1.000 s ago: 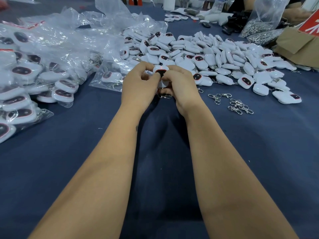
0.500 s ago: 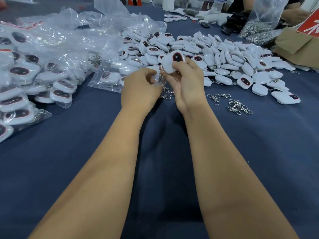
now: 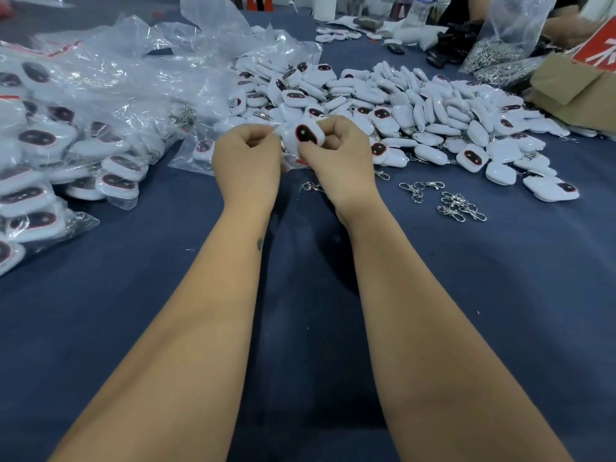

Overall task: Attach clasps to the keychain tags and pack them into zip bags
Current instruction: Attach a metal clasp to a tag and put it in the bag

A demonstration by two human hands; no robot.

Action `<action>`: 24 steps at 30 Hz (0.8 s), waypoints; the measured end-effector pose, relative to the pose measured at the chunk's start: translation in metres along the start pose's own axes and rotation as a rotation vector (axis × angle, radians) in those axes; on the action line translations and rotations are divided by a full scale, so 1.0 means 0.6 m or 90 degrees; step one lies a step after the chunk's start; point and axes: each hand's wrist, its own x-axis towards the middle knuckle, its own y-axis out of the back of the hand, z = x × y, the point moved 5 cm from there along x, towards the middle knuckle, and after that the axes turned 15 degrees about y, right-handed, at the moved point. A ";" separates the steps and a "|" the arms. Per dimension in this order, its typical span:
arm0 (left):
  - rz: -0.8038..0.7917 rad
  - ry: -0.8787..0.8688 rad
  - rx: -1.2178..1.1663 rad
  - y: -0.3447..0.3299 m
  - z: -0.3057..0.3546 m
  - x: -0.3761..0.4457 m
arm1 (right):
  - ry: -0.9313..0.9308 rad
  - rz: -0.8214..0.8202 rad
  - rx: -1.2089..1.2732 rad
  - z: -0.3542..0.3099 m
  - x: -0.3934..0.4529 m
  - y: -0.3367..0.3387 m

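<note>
I see my right hand (image 3: 336, 161) with its fingers curled round a white tag (image 3: 308, 136), pinching it at its right edge and from below, dark oval face turned up toward me. My left hand (image 3: 248, 161) is closed just left of the tag, fingertips pressed together at the tag's left edge; whether they pinch a clasp or a thin bag there I cannot tell. Both hands are above the blue cloth (image 3: 500, 295). Below the tag, one clasp (image 3: 311, 187) lies on the cloth between my wrists. Right of the tag lies a loose cluster of clasps (image 3: 456, 206). Behind the tag spreads the tag pile (image 3: 416, 105). Left of the tag lie the filled bags (image 3: 66, 145).
</note>
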 end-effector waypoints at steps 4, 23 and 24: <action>0.035 -0.014 -0.048 0.006 0.005 0.002 | 0.036 -0.029 -0.097 -0.006 -0.001 0.000; 0.014 -0.171 0.078 -0.012 0.020 -0.022 | 0.144 -0.226 -0.358 -0.004 -0.001 -0.040; 0.011 -0.167 0.084 -0.012 0.019 -0.021 | 0.147 -0.190 -0.351 -0.007 0.000 -0.035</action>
